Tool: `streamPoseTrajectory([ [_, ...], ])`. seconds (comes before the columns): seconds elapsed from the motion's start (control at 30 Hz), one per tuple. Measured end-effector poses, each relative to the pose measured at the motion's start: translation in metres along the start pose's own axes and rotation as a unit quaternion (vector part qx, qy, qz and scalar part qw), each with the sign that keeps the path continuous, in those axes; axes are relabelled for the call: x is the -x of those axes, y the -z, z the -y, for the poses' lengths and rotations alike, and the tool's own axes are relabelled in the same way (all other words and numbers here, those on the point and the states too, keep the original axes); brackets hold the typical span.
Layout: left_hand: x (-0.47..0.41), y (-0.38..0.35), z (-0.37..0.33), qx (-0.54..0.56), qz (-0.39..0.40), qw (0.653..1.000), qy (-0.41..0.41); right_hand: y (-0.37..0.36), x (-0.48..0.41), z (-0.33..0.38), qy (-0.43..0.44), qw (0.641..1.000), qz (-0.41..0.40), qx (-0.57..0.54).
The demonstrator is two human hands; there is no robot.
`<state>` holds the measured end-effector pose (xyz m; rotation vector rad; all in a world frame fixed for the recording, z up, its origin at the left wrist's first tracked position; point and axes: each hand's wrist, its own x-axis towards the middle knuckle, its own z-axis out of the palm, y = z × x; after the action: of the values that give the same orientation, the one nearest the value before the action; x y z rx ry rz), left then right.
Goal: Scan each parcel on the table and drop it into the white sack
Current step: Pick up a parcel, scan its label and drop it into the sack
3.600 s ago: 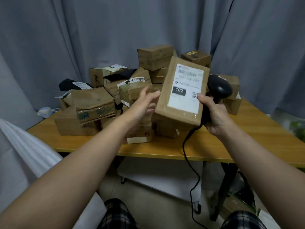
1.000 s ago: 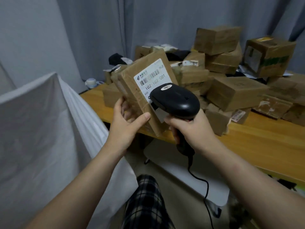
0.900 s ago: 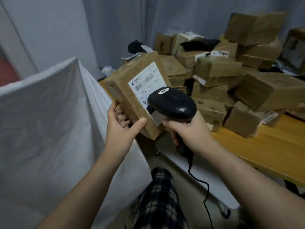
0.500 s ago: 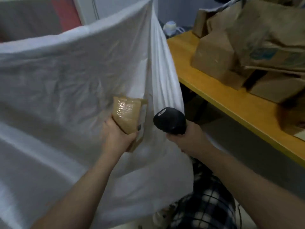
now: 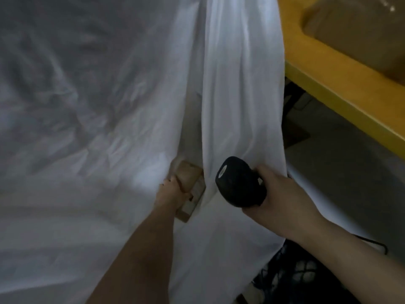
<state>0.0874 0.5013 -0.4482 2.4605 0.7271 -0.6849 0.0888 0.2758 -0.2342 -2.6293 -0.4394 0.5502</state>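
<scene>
Filling the left and middle of your view, the white sack (image 5: 87,128) hangs in crumpled folds. Your left hand (image 5: 172,193) is raised against it, fingers curled round the brown parcel (image 5: 189,177). The parcel sits in a narrow gap between two folds of the cloth, with one corner poking out below your hand. Whether that gap is the sack's mouth cannot be told. Just right of the parcel, your right hand (image 5: 282,200) grips the black scanner (image 5: 238,183), fingers wrapped round its handle and its head turned toward the sack. A thin cable (image 5: 377,243) runs past your right forearm. Checked trousers (image 5: 295,273) show at the bottom. At the far right runs the yellow edge of the table (image 5: 339,84), with another parcel (image 5: 355,29), blurred, on top.
</scene>
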Motion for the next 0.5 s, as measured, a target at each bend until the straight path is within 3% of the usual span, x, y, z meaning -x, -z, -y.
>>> streamPoseTrajectory([
  [0.1,-0.001,-0.001,-0.002,0.008,0.013,1.000,0.017,-0.002,-0.003,-0.002,0.009,1.000,0.007,0.020],
  [0.3,0.052,0.030,-0.018,-0.013,-0.043,0.999,-0.019,0.003,0.003,-0.002,-0.008,1.000,0.010,0.003],
  [0.5,0.159,0.073,-0.076,0.064,-0.179,0.972,-0.137,0.024,0.053,-0.006,0.005,0.994,-0.072,-0.086],
])
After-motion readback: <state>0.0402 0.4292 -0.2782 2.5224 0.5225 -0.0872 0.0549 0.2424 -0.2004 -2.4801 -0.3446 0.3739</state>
